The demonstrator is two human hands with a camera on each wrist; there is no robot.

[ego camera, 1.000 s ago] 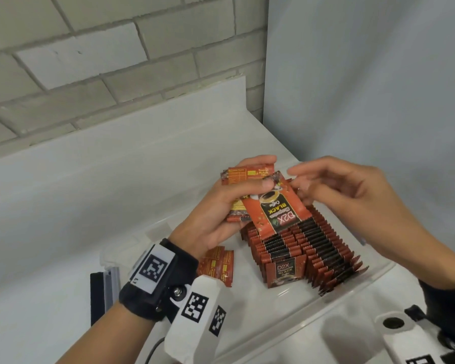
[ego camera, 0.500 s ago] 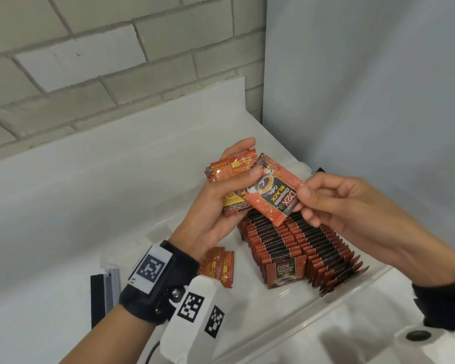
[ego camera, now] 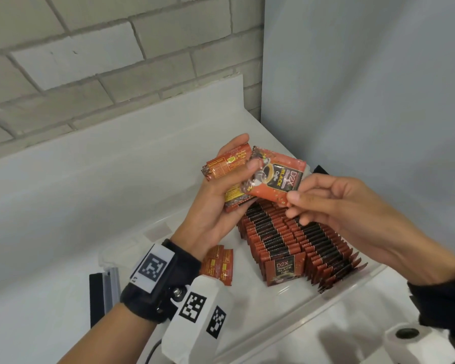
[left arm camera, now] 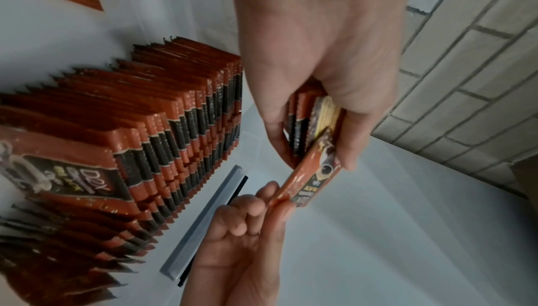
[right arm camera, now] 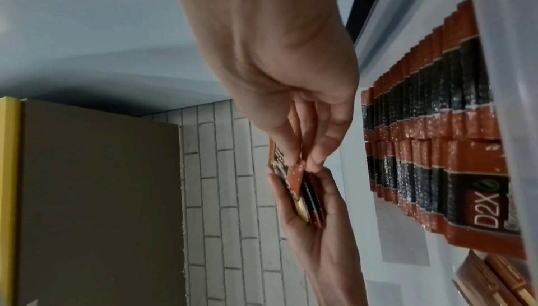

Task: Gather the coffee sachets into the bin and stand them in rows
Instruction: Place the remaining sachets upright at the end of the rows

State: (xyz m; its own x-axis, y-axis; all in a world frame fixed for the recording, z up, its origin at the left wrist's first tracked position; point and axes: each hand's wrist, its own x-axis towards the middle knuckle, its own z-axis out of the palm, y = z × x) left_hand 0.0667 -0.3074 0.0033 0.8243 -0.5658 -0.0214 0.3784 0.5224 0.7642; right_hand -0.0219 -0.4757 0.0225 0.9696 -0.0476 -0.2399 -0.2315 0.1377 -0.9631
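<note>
My left hand [ego camera: 218, 195] grips a small stack of red coffee sachets [ego camera: 227, 164] above the clear plastic bin [ego camera: 294, 313]. On top of that stack lies one sachet [ego camera: 276, 179], face up, and my right hand [ego camera: 323, 203] pinches its near corner between thumb and forefinger. In the left wrist view the same top sachet [left arm camera: 311, 179] sticks out of the stack toward the right hand's fingers [left arm camera: 262, 200]. Two rows of standing sachets [ego camera: 297, 245] fill the bin's right part. A few loose sachets [ego camera: 218, 264] lie flat on the bin floor, left of the rows.
The bin sits on a white table [ego camera: 63, 206] in a corner, with a brick wall [ego camera: 90, 61] behind and a plain wall [ego camera: 365, 88] to the right. A grey and black bar [ego camera: 103, 292] lies left of the bin. A brown cardboard box [right arm camera: 96, 196] shows in the right wrist view.
Both hands have lifted slightly and moved back from the rows. The top sachet has turned and slid to the right on the stack, and my right hand now pinches its corner.
</note>
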